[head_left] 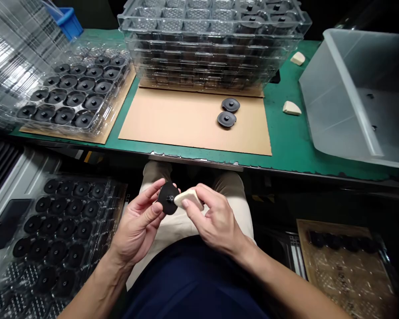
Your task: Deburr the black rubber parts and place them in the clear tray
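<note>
My left hand (141, 221) grips a black round disc (168, 198) by its edge, its small central hub facing up toward me. In my right hand (216, 217) is a cream-coloured wedge-shaped pad (189, 199), pinched between thumb and fingers. The pad's narrow tip touches or nearly touches the disc near the hub. Both hands are held above my lap, in front of the bench edge. Two similar black discs, an upper one (230, 105) and a lower one (226, 119), lie on a cardboard sheet (173, 119) on the bench.
Stacked clear trays (213, 57) stand at the back of the green bench (286, 141). A clear tray of discs (96, 124) sits left, a translucent bin (346, 88) right, beside two loose pads (291, 108). Lower trays hold discs at left (101, 230) and right (352, 274).
</note>
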A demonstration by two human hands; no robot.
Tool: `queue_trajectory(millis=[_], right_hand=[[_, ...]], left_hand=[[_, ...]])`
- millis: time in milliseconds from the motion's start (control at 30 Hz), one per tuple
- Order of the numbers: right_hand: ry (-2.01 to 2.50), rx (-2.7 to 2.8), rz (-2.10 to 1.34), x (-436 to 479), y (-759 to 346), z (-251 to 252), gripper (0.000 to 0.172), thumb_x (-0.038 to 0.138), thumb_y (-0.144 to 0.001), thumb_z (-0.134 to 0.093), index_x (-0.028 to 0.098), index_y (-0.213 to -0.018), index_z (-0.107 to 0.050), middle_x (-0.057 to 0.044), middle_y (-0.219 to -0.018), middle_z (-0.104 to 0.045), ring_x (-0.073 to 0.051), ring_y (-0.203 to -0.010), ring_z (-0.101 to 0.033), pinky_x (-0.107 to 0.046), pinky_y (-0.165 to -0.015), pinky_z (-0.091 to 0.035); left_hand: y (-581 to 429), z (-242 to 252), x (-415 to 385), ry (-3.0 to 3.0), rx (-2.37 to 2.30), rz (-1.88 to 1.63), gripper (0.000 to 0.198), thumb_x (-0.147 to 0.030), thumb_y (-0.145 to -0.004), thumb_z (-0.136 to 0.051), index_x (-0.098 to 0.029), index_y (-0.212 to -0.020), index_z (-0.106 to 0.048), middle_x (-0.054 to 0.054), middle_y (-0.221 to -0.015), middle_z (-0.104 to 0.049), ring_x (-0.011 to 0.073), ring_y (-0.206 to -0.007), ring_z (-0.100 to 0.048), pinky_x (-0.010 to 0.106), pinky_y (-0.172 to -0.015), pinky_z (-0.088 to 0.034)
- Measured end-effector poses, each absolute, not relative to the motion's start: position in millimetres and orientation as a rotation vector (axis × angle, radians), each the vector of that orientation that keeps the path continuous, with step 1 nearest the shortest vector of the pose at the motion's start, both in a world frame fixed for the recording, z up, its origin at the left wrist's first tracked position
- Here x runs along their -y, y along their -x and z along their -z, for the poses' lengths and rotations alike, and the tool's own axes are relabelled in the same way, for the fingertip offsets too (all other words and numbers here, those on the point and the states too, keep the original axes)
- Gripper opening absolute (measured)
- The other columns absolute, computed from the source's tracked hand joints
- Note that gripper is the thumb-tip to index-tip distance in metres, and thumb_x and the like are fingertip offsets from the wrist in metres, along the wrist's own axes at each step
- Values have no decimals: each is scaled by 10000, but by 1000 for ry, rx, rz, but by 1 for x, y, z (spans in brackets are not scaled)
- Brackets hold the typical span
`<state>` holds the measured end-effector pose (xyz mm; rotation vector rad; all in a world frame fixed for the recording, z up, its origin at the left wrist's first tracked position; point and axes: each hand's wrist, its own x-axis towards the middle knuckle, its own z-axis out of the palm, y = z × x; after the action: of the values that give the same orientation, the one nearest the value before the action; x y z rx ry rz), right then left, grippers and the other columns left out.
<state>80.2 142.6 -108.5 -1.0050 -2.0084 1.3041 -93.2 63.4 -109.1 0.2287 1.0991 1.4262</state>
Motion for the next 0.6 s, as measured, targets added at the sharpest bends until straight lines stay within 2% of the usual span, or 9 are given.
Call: queue_trajectory(millis=[100,200,333,400,500,600], right_hand=[[890,2109,-1205,-145,-84,110,163,220,-1001,-553,193,-841,-566,7,-763,-474,-149,-711,-436,-298,-664,-340],[805,2189,-1146,-146,-88,110,140,198,-999,-551,192,-860,-563,6,-763,-484,-154,-712,-436,-313,-689,-344],[808,2342,-922,-149,-89,107,105,196,-1014,-536,177,-967,-628,-40,-869,-583,-185,-796,-487,-352,-753,-357],[713,2421,-880,-150,-89,106,130,192,-1018,-524,172,-1048,-648,-63,-955,-624,-201,-853,-507,-369,-781,-366],[521,2489,-856,-154,-90,101,220,190,-1034,-475,182,-1162,-654,-74,-1012,-640,-203,-865,-511,-376,-778,-381],[312,2546,-790,-160,-92,95,258,214,-1055,-440,203,-1189,-660,-72,-1034,-643,-206,-874,-521,-379,-768,-394]], left_hand=[[96,109,-61,-162,-1099,-1350,451,-260,-882,-795,-244,-1323,-703,94,-1222,-754,219,-1129,-709,251,-975,-564],[99,109,-59,-133,-1066,-1345,418,-281,-916,-756,-237,-1328,-701,92,-1233,-751,209,-1105,-713,251,-969,-568],[105,112,-55,-129,-987,-1203,322,-279,-961,-694,-186,-1266,-741,108,-1256,-736,199,-1090,-700,234,-928,-573],[106,113,-53,-127,-943,-1132,265,-283,-972,-678,-164,-1188,-774,116,-1184,-754,195,-1021,-708,246,-877,-590],[102,116,-51,-94,-867,-1056,231,-319,-979,-664,-140,-1006,-807,104,-957,-774,192,-825,-722,293,-754,-624],[97,117,-51,-53,-806,-985,304,-368,-995,-628,-117,-1021,-798,117,-886,-766,217,-723,-730,333,-658,-631]])
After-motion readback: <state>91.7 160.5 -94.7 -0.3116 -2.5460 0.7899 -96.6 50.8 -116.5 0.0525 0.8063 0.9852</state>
